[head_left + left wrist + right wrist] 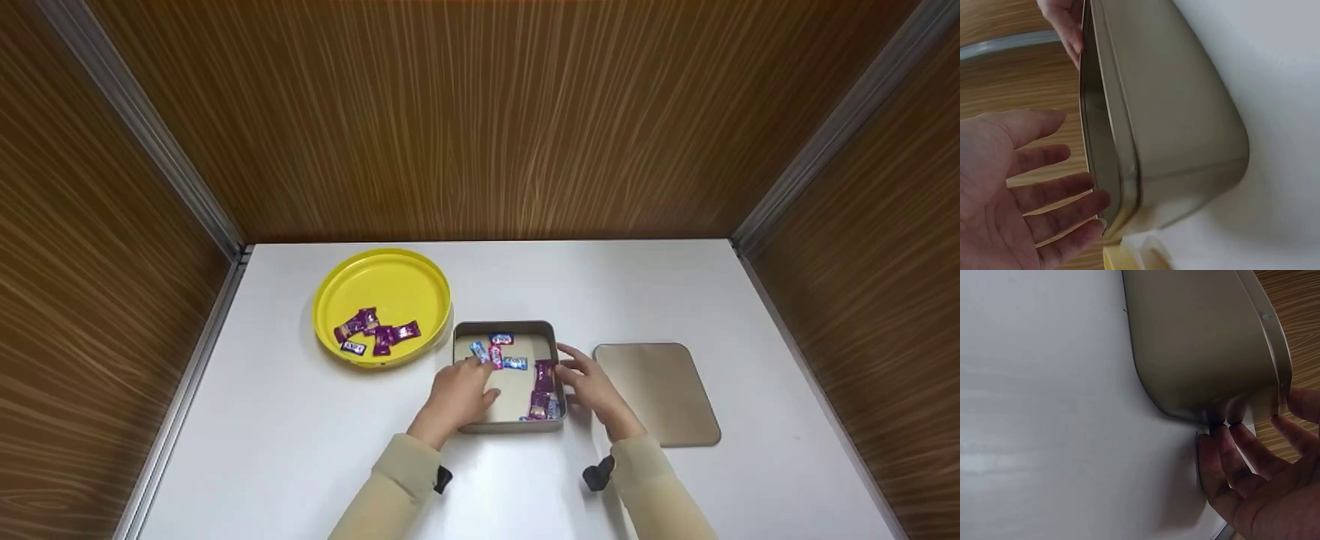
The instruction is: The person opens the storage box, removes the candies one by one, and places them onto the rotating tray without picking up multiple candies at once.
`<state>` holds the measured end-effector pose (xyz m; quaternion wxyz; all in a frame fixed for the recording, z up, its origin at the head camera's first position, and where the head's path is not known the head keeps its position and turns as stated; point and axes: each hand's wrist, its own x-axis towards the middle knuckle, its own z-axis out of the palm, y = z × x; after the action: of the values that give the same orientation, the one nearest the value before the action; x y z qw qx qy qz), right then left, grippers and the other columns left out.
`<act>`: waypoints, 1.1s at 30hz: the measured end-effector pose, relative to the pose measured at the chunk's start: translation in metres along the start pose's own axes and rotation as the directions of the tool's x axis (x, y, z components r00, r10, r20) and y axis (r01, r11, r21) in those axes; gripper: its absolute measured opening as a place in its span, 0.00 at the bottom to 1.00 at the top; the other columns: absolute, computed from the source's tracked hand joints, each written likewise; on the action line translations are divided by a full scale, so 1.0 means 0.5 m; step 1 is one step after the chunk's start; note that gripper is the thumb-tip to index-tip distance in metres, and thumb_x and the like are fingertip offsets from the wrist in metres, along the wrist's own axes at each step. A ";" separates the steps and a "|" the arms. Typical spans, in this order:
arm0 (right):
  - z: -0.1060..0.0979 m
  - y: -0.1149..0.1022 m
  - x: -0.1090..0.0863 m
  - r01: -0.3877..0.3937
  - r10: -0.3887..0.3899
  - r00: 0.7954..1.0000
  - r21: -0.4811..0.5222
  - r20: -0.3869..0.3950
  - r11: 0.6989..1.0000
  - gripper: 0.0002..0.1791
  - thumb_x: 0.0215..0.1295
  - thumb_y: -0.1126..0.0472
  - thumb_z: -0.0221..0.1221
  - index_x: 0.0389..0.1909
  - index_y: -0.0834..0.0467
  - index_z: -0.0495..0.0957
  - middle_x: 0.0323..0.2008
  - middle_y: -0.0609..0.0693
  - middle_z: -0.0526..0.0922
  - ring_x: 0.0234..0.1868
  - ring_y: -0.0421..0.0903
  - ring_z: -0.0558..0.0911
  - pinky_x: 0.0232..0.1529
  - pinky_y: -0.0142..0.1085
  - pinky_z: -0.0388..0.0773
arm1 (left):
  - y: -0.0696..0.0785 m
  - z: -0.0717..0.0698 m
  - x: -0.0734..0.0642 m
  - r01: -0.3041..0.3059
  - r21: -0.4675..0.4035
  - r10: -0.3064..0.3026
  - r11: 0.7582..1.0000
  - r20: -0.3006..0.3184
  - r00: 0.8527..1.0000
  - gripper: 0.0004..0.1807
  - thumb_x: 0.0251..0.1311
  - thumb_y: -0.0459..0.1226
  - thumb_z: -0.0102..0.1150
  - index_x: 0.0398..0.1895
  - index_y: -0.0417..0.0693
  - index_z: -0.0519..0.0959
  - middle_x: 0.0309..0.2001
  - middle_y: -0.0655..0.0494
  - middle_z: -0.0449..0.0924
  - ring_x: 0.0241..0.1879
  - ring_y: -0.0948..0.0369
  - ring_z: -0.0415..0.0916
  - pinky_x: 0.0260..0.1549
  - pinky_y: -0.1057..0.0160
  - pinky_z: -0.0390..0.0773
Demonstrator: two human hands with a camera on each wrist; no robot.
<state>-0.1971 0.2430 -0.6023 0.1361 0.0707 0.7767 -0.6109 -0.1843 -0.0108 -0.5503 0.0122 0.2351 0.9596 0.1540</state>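
A square metal tin (511, 426) without its lid holds several small wrapped candies. Blue candies (515, 363) and a pink one (496, 357) lie in its back part, purple candies (544, 376) along its right wall. My left hand (459, 396) reaches over the tin's left rim with fingers extended and spread; its fingertips overlap the candies in the head view. In the left wrist view nothing is in the palm. My right hand (595, 386) holds the tin's right side, fingertips against the outer wall and thumb (1303, 405) at the rim.
A round yellow tray (409, 281) stands back left with several purple candies (384, 339) and a dark-and-white one (353, 347). Right of the tin, a flat metal lid (660, 394) lies on the white table (300, 465). Wood-grain panels (480, 120) enclose the back and sides.
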 end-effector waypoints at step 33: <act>-0.003 0.000 0.000 0.000 0.000 1.000 -0.003 0.008 1.000 0.28 0.73 0.63 0.52 0.73 0.57 0.61 0.61 0.68 0.69 0.58 0.67 0.75 0.49 0.55 0.79 | 0.109 0.110 0.081 0.149 0.059 -0.156 0.987 0.125 0.980 0.26 0.48 0.60 0.70 0.34 0.48 0.84 0.31 0.54 0.83 0.30 0.56 0.79 0.28 0.54 0.78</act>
<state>-0.1974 0.2443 -0.6022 0.1393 0.0677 0.7770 -0.6102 -0.1907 0.0697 -0.5844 0.0803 0.1705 0.9755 0.1136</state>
